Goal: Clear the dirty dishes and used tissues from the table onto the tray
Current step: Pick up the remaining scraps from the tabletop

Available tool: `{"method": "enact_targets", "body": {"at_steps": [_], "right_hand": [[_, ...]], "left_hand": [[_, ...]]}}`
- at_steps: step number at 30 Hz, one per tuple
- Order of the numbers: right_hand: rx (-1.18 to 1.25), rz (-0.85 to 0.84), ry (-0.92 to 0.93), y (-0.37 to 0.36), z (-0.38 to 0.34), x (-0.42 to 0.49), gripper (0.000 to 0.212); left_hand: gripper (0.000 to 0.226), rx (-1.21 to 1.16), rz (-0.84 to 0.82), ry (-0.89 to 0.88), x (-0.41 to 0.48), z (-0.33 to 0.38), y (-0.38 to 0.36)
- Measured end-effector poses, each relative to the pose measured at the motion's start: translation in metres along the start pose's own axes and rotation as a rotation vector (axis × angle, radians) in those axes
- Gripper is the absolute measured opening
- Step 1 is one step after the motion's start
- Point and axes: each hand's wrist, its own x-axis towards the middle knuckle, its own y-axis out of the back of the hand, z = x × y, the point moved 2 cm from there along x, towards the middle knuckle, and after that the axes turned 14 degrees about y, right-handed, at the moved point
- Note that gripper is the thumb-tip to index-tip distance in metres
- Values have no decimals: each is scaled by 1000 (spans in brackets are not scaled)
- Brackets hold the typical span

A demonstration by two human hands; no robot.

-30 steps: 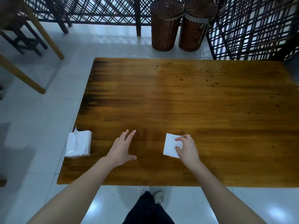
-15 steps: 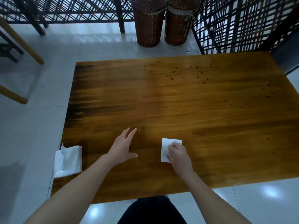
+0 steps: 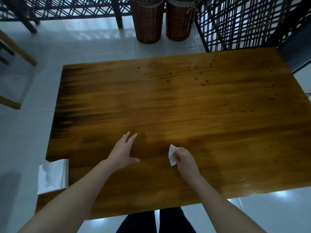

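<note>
At the far left edge of the frame, pale wooden furniture legs (image 3: pixel 18 49) are running out of view, cut off so that what they belong to is hard to tell. One white, glossy soft pack of tissues (image 3: pixel 53 176) is lying at the lower left, overhanging the corner of the single brown rectangular wooden table (image 3: pixel 218 132). Right of it, the left hand (image 3: pixel 123 151) is resting flat on the tabletop, fingers straight and loosely spread, grasping nothing. At the top centre, two tall brown wicker baskets (image 3: pixel 148 19) are standing side by side on the pale floor, their tops cut off by the frame edge. Below them, at lower centre, one small white folded paper tissue (image 3: pixel 172 154) is sticking up over the table's near half, pinched between the thumb and curled fingers of the right hand (image 3: pixel 185 159); the fingers are hiding part of it, and whether it is touching the wood is unclear. Small dark spots (image 3: pixel 196 78) are dotting the table's upper right, too small to identify.
</note>
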Motion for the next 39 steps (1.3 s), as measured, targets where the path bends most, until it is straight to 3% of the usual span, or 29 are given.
{"method": "enact_targets", "body": {"at_steps": [9, 20, 28, 39], "right_hand": [[-17, 134, -184, 51, 64, 9, 20], [-81, -4, -4, 33, 41, 9, 37], [-48, -11, 57, 35, 49, 23, 20], [61, 188, -213, 39, 46, 120, 24]], "left_hand": [[107, -11, 9, 34, 19, 23, 7], [103, 0, 0, 32, 30, 38, 5], [104, 31, -9, 31, 45, 36, 4], [107, 49, 54, 85, 83, 40, 41]]}}
